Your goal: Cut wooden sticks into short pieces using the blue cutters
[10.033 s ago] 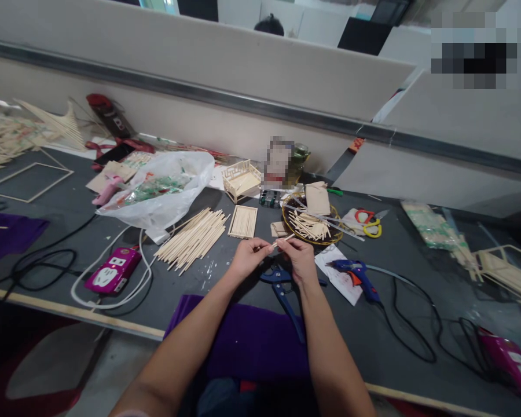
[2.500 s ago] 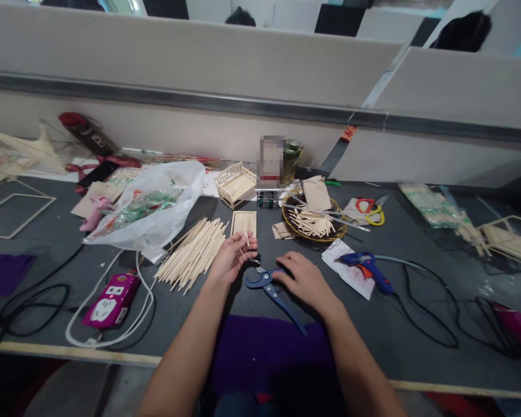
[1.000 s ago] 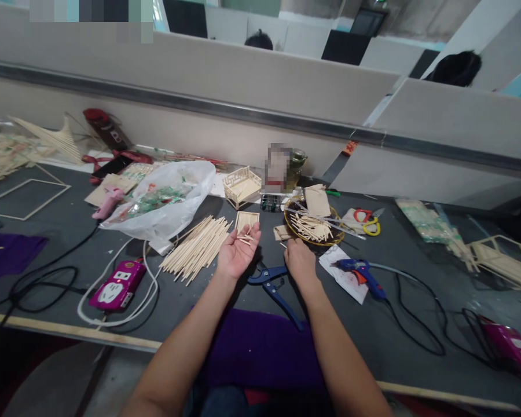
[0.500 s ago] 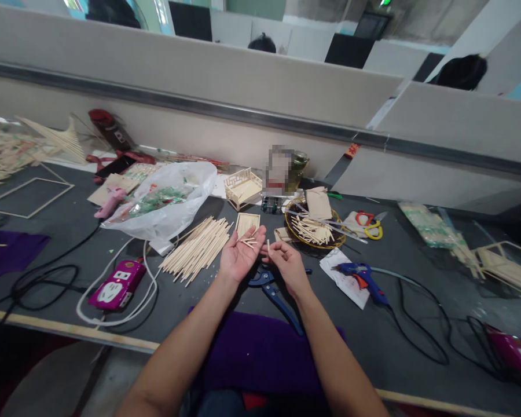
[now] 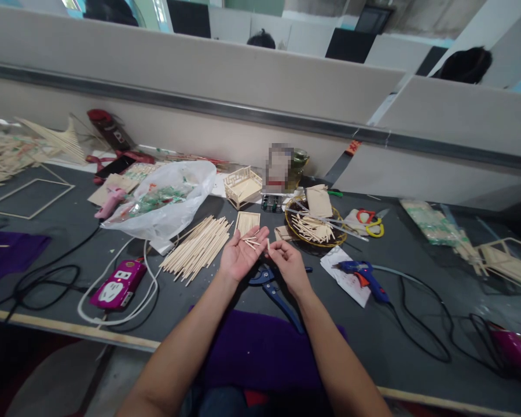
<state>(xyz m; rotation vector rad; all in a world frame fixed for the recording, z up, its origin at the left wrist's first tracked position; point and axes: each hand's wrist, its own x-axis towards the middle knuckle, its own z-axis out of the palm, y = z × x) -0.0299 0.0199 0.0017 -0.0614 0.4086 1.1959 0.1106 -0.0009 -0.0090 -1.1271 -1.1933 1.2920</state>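
On the dark grey table (image 5: 91, 223) in front of me, a loose pile of long pale wooden sticks (image 5: 197, 246) lies beside a white plastic bag (image 5: 165, 200). A magenta power strip (image 5: 113, 285) sits near the front edge with a white cable (image 5: 145, 284) looped around it. To my right, a round yellow-rimmed tray (image 5: 313, 227) holds short cut sticks; red-and-yellow scissors (image 5: 369, 223) lie beyond it. A blue glue gun (image 5: 362, 273) rests on white paper (image 5: 345, 275). A small wooden lattice box (image 5: 243, 185) stands near the partition.
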